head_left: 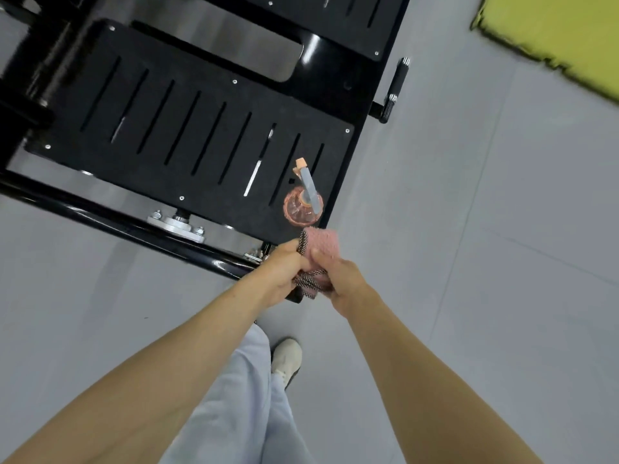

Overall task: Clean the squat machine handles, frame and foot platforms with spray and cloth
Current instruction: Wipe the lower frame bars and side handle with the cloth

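Observation:
Both hands grip one pink cloth with a black-and-white patterned edge, just above the near corner of the squat machine. My left hand holds its left side and my right hand its right side. A pink spray bottle with a grey trigger stands upright on the near right corner of the black slotted foot platform. The glossy black frame tube runs along the platform's near edge. A black knurled handle sticks out at the machine's right side. A second foot platform lies further away.
Grey floor surrounds the machine. A yellow-green mat lies at the top right. My light trousers and a white shoe are below the hands. Silver bolts and a mounting plate sit beside the frame tube.

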`<state>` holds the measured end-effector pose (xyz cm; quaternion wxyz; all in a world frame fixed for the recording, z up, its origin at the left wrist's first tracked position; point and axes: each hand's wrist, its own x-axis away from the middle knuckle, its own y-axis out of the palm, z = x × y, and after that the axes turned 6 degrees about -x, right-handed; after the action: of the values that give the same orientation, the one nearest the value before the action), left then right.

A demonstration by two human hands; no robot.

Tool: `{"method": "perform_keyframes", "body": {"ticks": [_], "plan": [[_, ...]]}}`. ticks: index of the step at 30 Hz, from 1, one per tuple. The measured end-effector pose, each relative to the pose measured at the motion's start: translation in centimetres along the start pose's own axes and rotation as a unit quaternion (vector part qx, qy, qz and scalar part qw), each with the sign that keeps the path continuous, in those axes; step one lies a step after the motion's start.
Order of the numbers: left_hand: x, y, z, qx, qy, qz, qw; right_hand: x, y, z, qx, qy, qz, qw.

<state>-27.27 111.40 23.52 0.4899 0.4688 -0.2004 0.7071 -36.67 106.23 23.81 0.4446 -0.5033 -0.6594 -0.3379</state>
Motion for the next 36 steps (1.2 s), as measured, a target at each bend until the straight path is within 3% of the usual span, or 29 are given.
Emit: {"method": "perform_keyframes", "body": {"ticks": [2,5,7,9,13,16,20,24,28,31,34,36], "plan": [[-1.3,-0.7,0.5,-0.142,0.008,0.066,0.988,-0.5,0.6,-0.9,0.102,-0.008,0.095,0.990],[-3.3,-2.1,1.9,-0.355,0.079,0.164,0.917,-1.4,0.7,-3.2,0.169,-0.040,0.169,0.970],[-4.7,-2.2,3.3,-0.414,0.135,0.189,0.880,-2.6,0.3,-5.0,0.188,-0.069,0.189,0.962],[-6.7,-1.8,4.4,-0.428,0.169,0.199,0.866,-4.0,-0.1,-6.5,0.228,-0.097,0.200,0.948],[-9.7,0.1,5.3,-0.344,0.207,0.230,0.887,-6.9,-0.7,-8.5,0.285,-0.150,0.209,0.923],[-10.0,0.6,4.6,-0.277,0.275,0.261,0.883,-8.6,-1.1,-10.1,0.334,-0.195,0.217,0.896],[-10.2,-0.8,5.0,-0.135,0.245,0.359,0.890,-11.8,-0.3,-12.1,0.427,-0.279,0.169,0.844],[-10.2,-4.2,6.6,-0.060,0.198,0.498,0.842,-15.0,2.0,-15.1,0.567,-0.345,0.085,0.744],[-11.2,-7.2,7.5,-0.019,0.170,0.574,0.801,-17.5,5.8,-17.8,0.600,-0.424,0.100,0.671],[-12.1,-8.5,7.7,0.010,0.141,0.614,0.777,-19.6,7.5,-17.3,0.686,-0.389,0.038,0.614],[-12.3,-8.1,7.6,0.026,0.145,0.593,0.792,-19.7,7.3,-14.5,0.756,-0.327,-0.071,0.562],[-12.3,-7.3,7.7,0.000,0.162,0.576,0.801,-18.8,6.7,-12.1,0.789,-0.307,-0.152,0.509]]}}
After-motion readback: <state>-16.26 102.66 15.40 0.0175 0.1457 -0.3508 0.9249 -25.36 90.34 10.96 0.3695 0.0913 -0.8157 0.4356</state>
